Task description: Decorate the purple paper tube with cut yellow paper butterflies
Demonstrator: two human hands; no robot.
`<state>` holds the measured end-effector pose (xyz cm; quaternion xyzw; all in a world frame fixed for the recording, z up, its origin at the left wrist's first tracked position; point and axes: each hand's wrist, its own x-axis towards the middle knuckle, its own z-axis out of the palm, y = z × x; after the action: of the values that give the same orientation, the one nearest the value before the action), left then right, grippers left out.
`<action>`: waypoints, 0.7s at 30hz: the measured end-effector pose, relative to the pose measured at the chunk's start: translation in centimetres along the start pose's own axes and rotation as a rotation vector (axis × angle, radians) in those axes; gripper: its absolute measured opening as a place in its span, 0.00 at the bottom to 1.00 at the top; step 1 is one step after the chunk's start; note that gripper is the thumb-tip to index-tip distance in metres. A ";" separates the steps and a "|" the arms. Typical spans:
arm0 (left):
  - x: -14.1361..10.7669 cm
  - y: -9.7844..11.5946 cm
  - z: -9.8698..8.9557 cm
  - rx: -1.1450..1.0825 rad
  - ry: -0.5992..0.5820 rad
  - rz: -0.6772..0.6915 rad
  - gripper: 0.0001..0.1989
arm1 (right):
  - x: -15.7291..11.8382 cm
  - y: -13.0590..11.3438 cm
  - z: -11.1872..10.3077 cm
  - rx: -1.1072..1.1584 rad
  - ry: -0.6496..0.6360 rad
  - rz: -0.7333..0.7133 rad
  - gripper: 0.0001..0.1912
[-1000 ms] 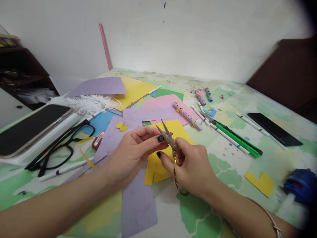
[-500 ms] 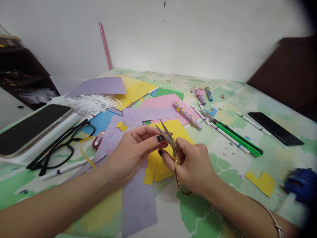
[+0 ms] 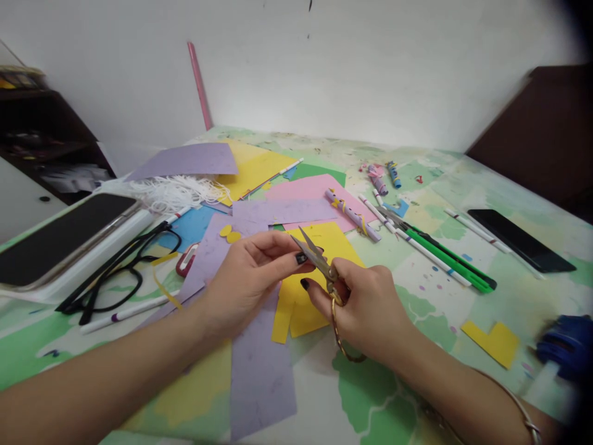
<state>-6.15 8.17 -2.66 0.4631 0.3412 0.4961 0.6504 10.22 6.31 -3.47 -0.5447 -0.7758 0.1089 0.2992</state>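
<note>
My right hand (image 3: 370, 306) grips a pair of small gold-handled scissors (image 3: 320, 258), its blades pointing up and left and slightly apart. My left hand (image 3: 262, 269) is closed in a pinch beside the blades. What its fingertips hold is too small or hidden to make out. Yellow paper (image 3: 340, 238) lies on the table under both hands, with a cut strip (image 3: 281, 321) at its lower left. Purple paper (image 3: 262, 383) runs beneath the left wrist. Two yellow paper ovals (image 3: 230, 233) rest on purple paper left of my fingers.
On the left are eyeglasses (image 3: 134, 272), a large phone (image 3: 65, 238) and white yarn (image 3: 185, 193). A rolled purple paper tube (image 3: 353, 215), a green cutter (image 3: 449, 259), a black phone (image 3: 521, 240), a yellow scrap (image 3: 493, 341) and a blue object (image 3: 565, 346) lie right.
The whole view has shifted slightly, so things appear a little further right. Both hands and the scissors hold nearly the same pose.
</note>
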 end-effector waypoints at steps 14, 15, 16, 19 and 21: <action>0.0 0.0 -0.5 0.120 -0.025 0.039 0.05 | 0.2 0.2 -0.2 -0.038 -0.027 -0.030 0.21; 0.0 0.0 -0.6 0.125 -0.028 0.040 0.05 | 0.2 0.2 -0.2 -0.040 -0.025 -0.035 0.21; 0.0 0.0 -0.6 0.130 -0.031 0.041 0.05 | 0.1 0.2 -0.2 -0.043 -0.022 -0.037 0.21; 0.1 0.0 -0.6 0.139 -0.032 0.043 0.05 | 0.1 0.3 -0.2 -0.051 -0.022 -0.032 0.21; 0.1 0.0 -0.6 0.142 -0.025 0.038 0.04 | 0.1 0.3 -0.2 -0.053 -0.024 -0.031 0.21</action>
<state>-6.65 8.39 -2.81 0.5208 0.3585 0.4768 0.6106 10.53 6.50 -3.39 -0.5389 -0.7904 0.0903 0.2770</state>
